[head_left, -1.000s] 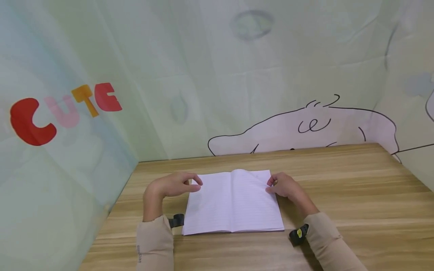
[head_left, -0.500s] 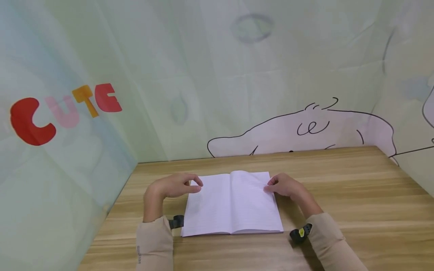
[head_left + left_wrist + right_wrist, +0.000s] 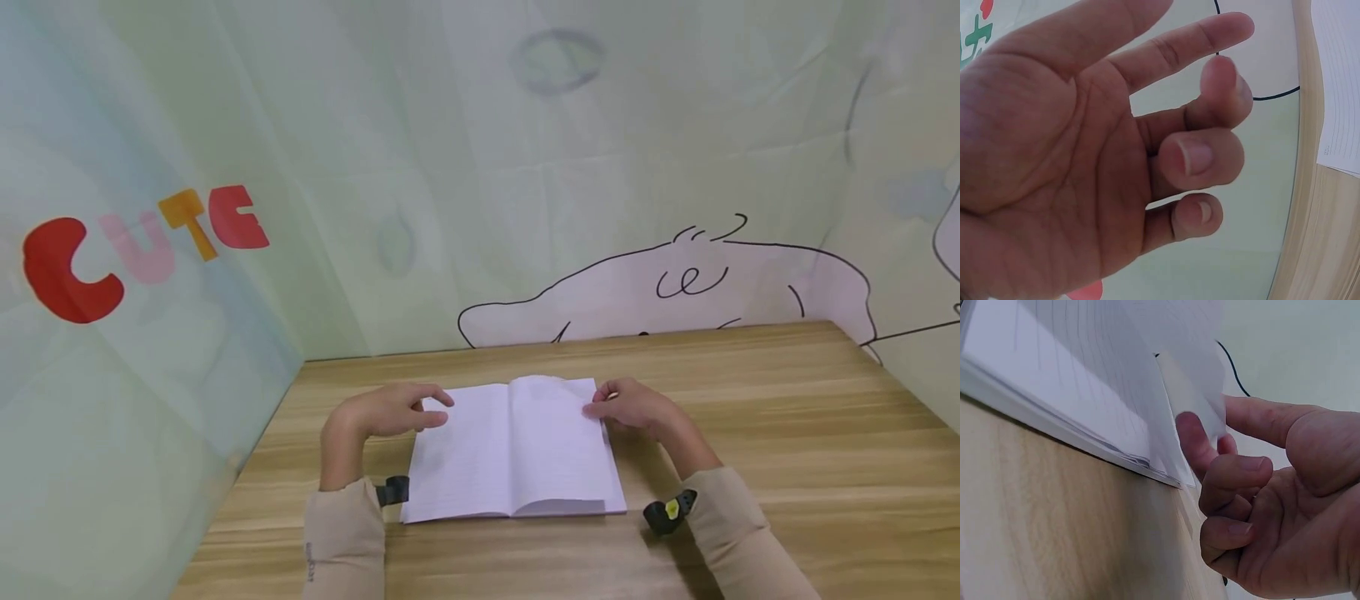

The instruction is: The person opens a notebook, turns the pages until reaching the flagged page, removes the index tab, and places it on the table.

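A lined notebook [image 3: 465,458] lies spread on the table, its white pages facing up. At its right edge my right hand [image 3: 633,406] pinches a single page [image 3: 558,450] between thumb and fingers, and that page bows up off the ones below. In the right wrist view the lifted page [image 3: 1179,356] rises between the thumb and index finger. My left hand [image 3: 386,410] hovers at the notebook's upper left edge, fingers loosely bent. The left wrist view shows that palm [image 3: 1097,162] holding nothing, with the notebook [image 3: 1341,81] off to the right.
The wood-grain table [image 3: 750,417] extends around the notebook, mostly to the right. A printed cloth [image 3: 375,208] hangs behind and to the left. Dark wrist cameras sit at the left cuff [image 3: 392,491] and the right cuff [image 3: 667,512].
The right-hand page has come up off the stack, with a gap now at its near edge. My right hand has shifted slightly. My left fingers have spread a little.
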`<state>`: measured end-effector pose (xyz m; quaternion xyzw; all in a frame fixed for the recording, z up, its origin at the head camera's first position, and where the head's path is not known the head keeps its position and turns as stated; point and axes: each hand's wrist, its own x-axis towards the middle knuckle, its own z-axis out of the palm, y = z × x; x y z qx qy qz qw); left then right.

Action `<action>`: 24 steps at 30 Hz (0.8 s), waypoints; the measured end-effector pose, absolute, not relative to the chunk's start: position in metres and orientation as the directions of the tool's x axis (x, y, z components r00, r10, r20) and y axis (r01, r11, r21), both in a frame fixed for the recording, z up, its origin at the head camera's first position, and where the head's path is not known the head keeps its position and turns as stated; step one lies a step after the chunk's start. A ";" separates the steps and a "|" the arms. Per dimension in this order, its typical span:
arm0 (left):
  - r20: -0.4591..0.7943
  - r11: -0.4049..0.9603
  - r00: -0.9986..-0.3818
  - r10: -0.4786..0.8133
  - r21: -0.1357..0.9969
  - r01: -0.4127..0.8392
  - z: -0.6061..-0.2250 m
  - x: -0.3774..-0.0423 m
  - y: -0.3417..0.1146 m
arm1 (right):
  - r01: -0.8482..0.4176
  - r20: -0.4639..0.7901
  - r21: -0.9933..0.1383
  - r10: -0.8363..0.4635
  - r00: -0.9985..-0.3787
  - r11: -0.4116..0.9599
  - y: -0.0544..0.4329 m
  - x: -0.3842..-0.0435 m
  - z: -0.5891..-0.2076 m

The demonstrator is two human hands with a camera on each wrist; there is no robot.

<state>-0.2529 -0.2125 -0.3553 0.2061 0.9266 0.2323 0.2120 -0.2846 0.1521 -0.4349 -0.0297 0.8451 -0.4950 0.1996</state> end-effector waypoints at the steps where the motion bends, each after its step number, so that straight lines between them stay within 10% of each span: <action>1: -0.300 0.809 -0.826 0.477 0.518 0.279 -0.355 -0.253 -0.212 | 0.153 -0.310 -0.853 -0.249 -0.918 0.499 0.152 -0.285 -0.435; 24: -0.320 0.805 -0.838 0.441 0.553 0.212 -0.358 -0.253 -0.209 | 0.154 -0.238 -0.954 -0.334 -0.912 0.259 0.154 -0.289 -0.433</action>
